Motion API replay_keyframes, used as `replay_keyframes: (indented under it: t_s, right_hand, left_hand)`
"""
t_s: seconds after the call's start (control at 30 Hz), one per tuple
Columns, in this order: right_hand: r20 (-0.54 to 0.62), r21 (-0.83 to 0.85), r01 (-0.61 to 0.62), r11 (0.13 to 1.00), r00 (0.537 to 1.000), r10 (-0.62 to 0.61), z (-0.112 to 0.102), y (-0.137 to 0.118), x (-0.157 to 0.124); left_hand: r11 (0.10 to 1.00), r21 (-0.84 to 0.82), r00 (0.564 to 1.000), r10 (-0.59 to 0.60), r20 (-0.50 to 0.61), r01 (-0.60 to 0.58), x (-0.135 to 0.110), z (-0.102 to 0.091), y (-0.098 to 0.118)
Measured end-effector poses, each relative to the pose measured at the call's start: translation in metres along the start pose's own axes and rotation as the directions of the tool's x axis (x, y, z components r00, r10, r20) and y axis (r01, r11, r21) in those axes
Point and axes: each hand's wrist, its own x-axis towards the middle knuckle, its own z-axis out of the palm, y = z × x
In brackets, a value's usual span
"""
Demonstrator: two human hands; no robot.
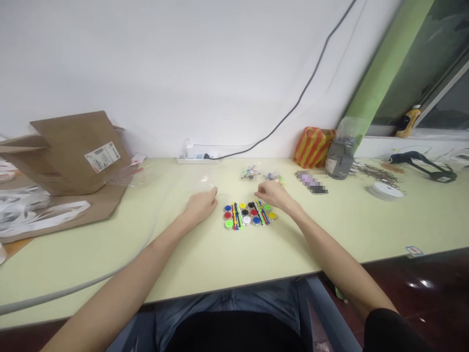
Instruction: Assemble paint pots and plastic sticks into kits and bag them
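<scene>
My left hand (202, 204) is closed on the table, left of a neat group of small coloured parts. A clear plastic bag (205, 183) lies just behind it; whether the fingers grip anything is hidden. Over the group's back right edge is my right hand (273, 193), fingers pinched near a black round piece (251, 205); what they hold cannot be made out. The group has round pieces in blue, red, green, yellow, white and black, such as a red disc (227, 215) and a white disc (246, 221). Between them lie thin arrow-shaped strips (238, 217) in several colours.
Small bags of coloured parts (250, 172) lie behind the group. Further right are a phone (311, 183), a striped bag (310, 146), a grey bag (340, 157) and a white spool (385, 190). A cardboard box (73, 156), power strip (198, 157) and grey cable (91, 282) are also here.
</scene>
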Motion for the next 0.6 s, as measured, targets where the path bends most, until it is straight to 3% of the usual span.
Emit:
replay_keyframes:
  t_s: [0.1,0.27,0.6]
  right_hand:
    - [0.107,-0.075,0.02,0.997,0.994,-0.012,0.009,-0.003,0.01]
    - [0.172,-0.118,0.047,0.992,0.985,-0.027,0.013,-0.003,0.018]
    - [0.186,-0.138,0.067,0.988,0.982,-0.04,0.014,-0.01,0.019]
  left_hand:
    - [1.0,-0.005,1.0,0.004,-0.003,-0.004,-0.001,0.0,0.0]
    - [1.0,-0.022,1.0,0.0,-0.002,0.0,-0.002,-0.001,0.001]
    - [0.999,-0.038,1.0,-0.004,0.006,0.004,-0.002,-0.001,0.001]
